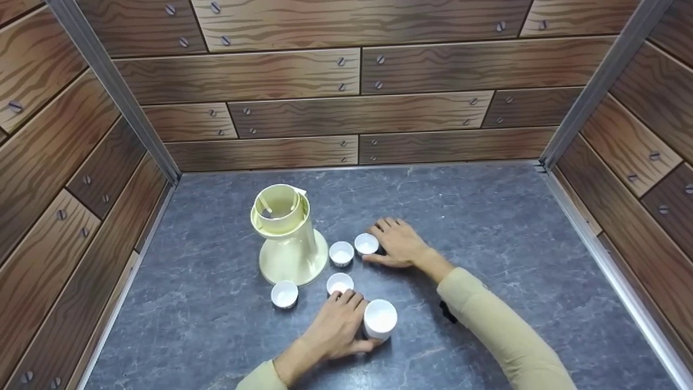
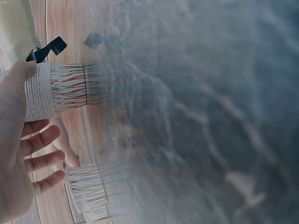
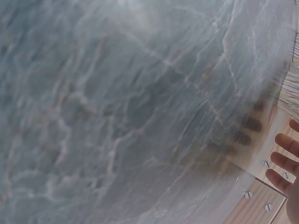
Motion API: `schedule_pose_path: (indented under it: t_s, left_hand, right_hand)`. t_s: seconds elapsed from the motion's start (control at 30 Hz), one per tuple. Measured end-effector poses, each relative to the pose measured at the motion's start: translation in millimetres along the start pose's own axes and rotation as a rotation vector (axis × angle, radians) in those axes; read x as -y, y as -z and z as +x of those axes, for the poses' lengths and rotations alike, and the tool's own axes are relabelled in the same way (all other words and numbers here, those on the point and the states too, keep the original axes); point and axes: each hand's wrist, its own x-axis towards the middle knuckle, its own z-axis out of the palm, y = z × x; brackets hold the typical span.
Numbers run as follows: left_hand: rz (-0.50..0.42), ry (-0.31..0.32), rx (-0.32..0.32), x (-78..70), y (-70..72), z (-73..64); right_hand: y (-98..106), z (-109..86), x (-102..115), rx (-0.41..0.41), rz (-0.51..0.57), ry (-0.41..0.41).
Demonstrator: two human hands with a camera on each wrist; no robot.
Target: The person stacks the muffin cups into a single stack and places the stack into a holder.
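My left hand (image 1: 337, 325) holds a tall stack of nested white paper cups (image 1: 380, 317), its thumb on one side. In the left wrist view the stack (image 2: 65, 88) shows ribbed rims and coloured wavy lines. The left fingertips overlap a small white cup (image 1: 340, 281). Farther forward, my right hand (image 1: 399, 244) grips another small cup (image 1: 366, 244) between thumb and forefinger. That cup's patterned side (image 3: 290, 93) barely shows in the right wrist view, where the other fingers (image 3: 282, 161) are spread. A third small cup (image 1: 341, 253) stands just left of it.
A cream plastic stand (image 1: 292, 254) with a round base and an open ring-shaped top stands left of the cups. Another small cup (image 1: 285, 294) sits at its front. A dark marbled tabletop (image 1: 216, 325) lies between wood-patterned walls (image 1: 303, 119). A black strap-like piece (image 1: 448, 312) shows beneath the right sleeve.
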Motion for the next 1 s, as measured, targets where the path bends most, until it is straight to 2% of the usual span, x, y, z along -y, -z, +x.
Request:
schedule_pose_path:
  t_s: [0.1,0.3,0.53,0.77,1.0]
  left_hand:
    - [-0.005,0.0,-0.008,-0.1,-0.4,-0.2]
    - [-0.049,0.011,0.019,-1.1,0.0,0.0]
    - [-0.05,0.015,0.032,-2.0,0.9,0.4]
    - [-0.016,0.008,0.019,-1.4,1.1,0.7]
    - [-0.023,0.012,0.019,-1.3,0.6,0.3]
  right_hand:
    - [1,-0.7,0,-0.001,-0.005,0.006]
    - [0,-1.3,1,-0.022,-0.018,0.021]
    - [0,-3.6,-1,-0.033,-0.001,0.018]
    - [6,-9.2,-5,-0.054,0.024,-0.028]
    - [13,-17.8,-6,-0.104,0.07,-0.047]
